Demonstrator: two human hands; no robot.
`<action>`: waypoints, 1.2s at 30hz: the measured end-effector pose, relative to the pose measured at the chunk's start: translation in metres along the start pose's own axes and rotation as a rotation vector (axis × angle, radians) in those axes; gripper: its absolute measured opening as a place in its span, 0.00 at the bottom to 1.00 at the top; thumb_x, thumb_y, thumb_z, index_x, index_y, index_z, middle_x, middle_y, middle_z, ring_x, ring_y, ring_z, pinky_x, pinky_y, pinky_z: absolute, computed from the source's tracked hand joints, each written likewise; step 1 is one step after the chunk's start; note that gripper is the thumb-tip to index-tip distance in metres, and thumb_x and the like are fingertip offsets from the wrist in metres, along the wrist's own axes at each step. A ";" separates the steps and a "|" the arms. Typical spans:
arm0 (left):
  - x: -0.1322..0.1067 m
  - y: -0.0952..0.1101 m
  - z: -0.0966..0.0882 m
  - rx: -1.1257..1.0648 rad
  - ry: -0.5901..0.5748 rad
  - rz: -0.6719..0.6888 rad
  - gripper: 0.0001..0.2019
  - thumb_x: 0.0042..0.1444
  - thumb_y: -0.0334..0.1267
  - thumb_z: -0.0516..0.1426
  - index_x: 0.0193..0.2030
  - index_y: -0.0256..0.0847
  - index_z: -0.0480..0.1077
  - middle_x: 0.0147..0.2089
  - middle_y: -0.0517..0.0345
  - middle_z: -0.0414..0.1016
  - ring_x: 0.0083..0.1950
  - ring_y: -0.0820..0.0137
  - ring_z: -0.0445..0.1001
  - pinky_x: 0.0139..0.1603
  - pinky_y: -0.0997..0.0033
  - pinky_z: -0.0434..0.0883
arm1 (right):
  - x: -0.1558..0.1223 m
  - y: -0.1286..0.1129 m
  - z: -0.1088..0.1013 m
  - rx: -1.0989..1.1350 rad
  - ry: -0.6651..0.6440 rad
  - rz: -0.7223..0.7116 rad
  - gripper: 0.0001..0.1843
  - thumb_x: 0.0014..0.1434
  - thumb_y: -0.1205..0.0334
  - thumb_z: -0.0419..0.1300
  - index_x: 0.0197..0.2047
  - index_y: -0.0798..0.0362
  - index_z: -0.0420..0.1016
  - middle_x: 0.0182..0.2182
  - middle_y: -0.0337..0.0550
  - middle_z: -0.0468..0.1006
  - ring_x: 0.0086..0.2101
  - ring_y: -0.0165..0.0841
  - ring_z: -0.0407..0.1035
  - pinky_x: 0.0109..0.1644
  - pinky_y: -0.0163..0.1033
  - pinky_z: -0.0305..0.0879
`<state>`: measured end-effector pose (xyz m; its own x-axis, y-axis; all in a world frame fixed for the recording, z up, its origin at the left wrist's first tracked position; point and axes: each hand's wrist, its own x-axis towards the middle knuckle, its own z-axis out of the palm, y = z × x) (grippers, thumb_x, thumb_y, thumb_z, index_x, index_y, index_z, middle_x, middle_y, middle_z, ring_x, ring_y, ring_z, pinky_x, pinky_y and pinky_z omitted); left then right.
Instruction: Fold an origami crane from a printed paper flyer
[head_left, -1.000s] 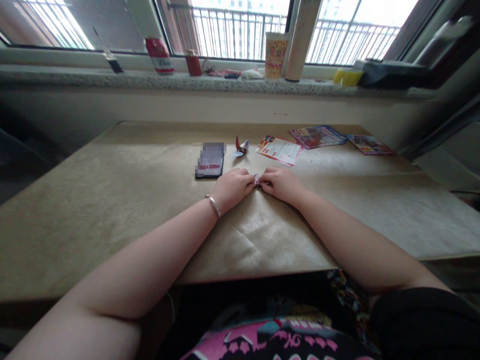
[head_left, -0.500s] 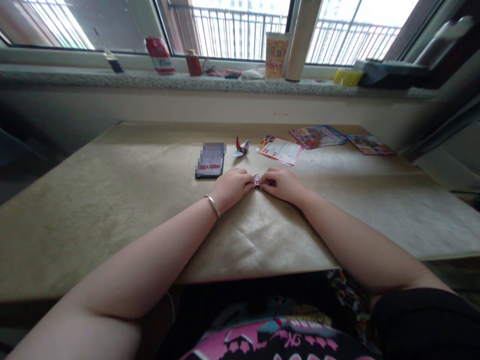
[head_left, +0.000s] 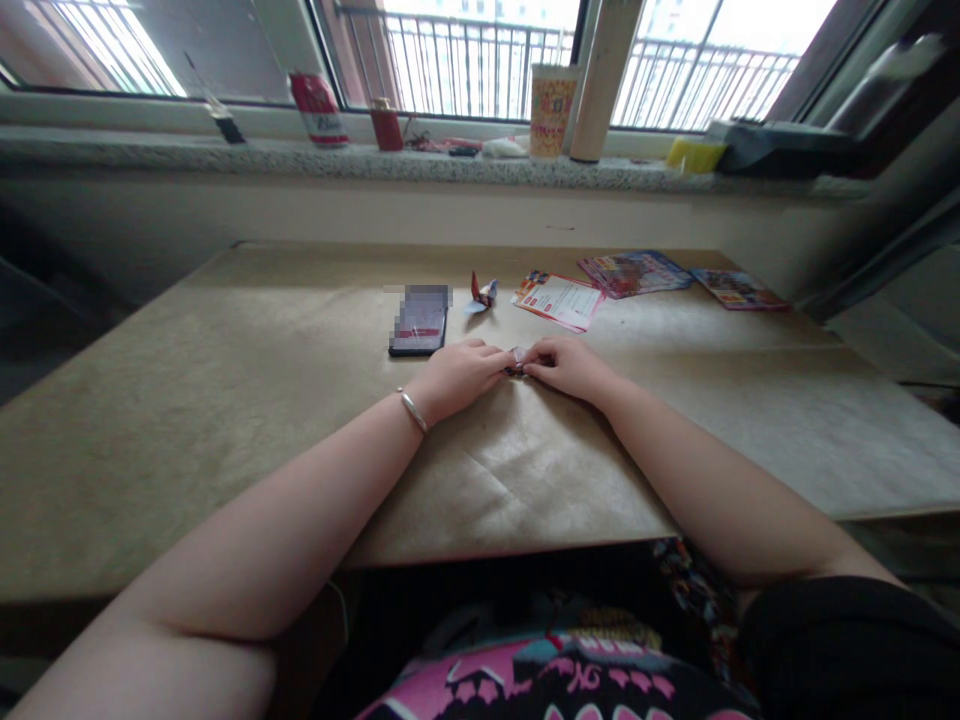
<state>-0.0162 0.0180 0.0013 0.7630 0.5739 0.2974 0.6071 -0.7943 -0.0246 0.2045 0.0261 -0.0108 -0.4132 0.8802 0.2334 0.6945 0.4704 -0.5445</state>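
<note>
Left hand (head_left: 457,375) and right hand (head_left: 566,365) are pinching the small folded paper (head_left: 516,362), each grip clamped on it, mid-desk (head_left: 225,400), just near-right of the phone (head_left: 418,325). Advisable: pressing the crease flat, fingertips close together.

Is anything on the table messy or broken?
Nothing looks spilled or broken. The brown paper table cover has fold creases below the left hand and right hand, which pinch a folded pink paper piece.

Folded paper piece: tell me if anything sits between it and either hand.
Nothing visible does. The left hand and right hand both pinch the folded paper piece directly; the phone lies beyond the left hand.
</note>
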 end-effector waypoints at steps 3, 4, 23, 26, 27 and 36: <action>-0.001 0.000 -0.002 0.049 -0.009 0.079 0.14 0.67 0.36 0.50 0.53 0.44 0.73 0.45 0.55 0.80 0.45 0.68 0.75 0.45 0.71 0.72 | 0.000 0.003 -0.002 0.008 -0.021 0.015 0.06 0.56 0.63 0.63 0.35 0.54 0.81 0.29 0.41 0.79 0.29 0.29 0.68 0.35 0.34 0.60; -0.002 0.000 -0.002 0.062 -0.005 0.096 0.14 0.67 0.36 0.50 0.53 0.45 0.73 0.45 0.55 0.80 0.45 0.68 0.75 0.44 0.71 0.72 | 0.001 0.003 -0.003 0.012 -0.024 0.013 0.06 0.56 0.64 0.62 0.36 0.54 0.81 0.28 0.40 0.79 0.29 0.29 0.68 0.35 0.34 0.60; 0.001 0.008 -0.002 0.125 -0.007 0.071 0.16 0.67 0.38 0.50 0.55 0.42 0.74 0.47 0.52 0.78 0.47 0.66 0.73 0.47 0.68 0.73 | -0.004 -0.004 -0.008 -0.251 0.030 -0.110 0.07 0.55 0.62 0.61 0.35 0.50 0.80 0.30 0.41 0.79 0.31 0.31 0.69 0.35 0.34 0.59; 0.001 0.007 -0.002 0.108 0.007 0.068 0.15 0.66 0.38 0.50 0.53 0.41 0.75 0.46 0.51 0.78 0.46 0.66 0.73 0.47 0.67 0.72 | -0.005 -0.008 -0.008 -0.327 0.019 -0.155 0.09 0.57 0.62 0.59 0.37 0.50 0.81 0.34 0.44 0.80 0.34 0.33 0.71 0.38 0.36 0.60; 0.001 0.006 -0.001 0.095 0.014 0.068 0.15 0.66 0.38 0.51 0.53 0.41 0.75 0.46 0.51 0.78 0.46 0.66 0.73 0.48 0.67 0.73 | -0.005 -0.008 -0.008 -0.327 0.018 -0.149 0.09 0.57 0.62 0.58 0.37 0.50 0.80 0.34 0.44 0.80 0.34 0.34 0.71 0.38 0.36 0.60; -0.003 -0.005 -0.002 -0.019 0.037 0.124 0.13 0.65 0.36 0.51 0.49 0.43 0.77 0.46 0.53 0.79 0.47 0.68 0.75 0.51 0.67 0.73 | -0.002 -0.001 -0.004 -0.245 0.001 -0.084 0.08 0.56 0.62 0.59 0.34 0.53 0.80 0.32 0.44 0.79 0.33 0.33 0.69 0.37 0.35 0.60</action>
<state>-0.0222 0.0200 0.0022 0.8229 0.4635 0.3287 0.5041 -0.8625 -0.0457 0.2064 0.0243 -0.0074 -0.4749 0.8376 0.2700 0.7798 0.5428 -0.3121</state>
